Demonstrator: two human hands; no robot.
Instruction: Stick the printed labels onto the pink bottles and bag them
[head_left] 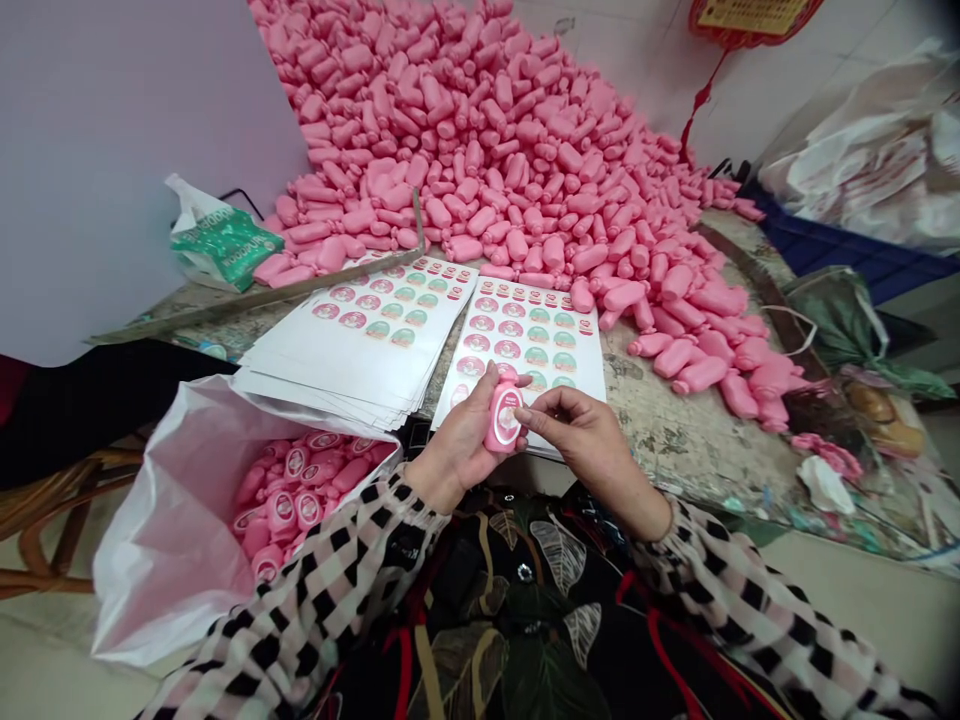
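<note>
My left hand (459, 440) is closed around a small pink bottle (504, 417) and holds it upright just above the table's near edge. My right hand (577, 430) pinches its fingers against the round sticker on the bottle's front. Right behind the hands lies a sticker sheet (529, 340) with pink and green round labels. A stack of sticker sheets (367, 340) lies to its left. A huge pile of plain pink bottles (510, 170) covers the table beyond.
A white bag (172, 540) at my lower left holds labelled pink bottles (292, 495). A green and white packet (221, 245) and a wooden strip (255, 297) lie at the table's left. Plastic bags (877, 160) and clutter stand to the right.
</note>
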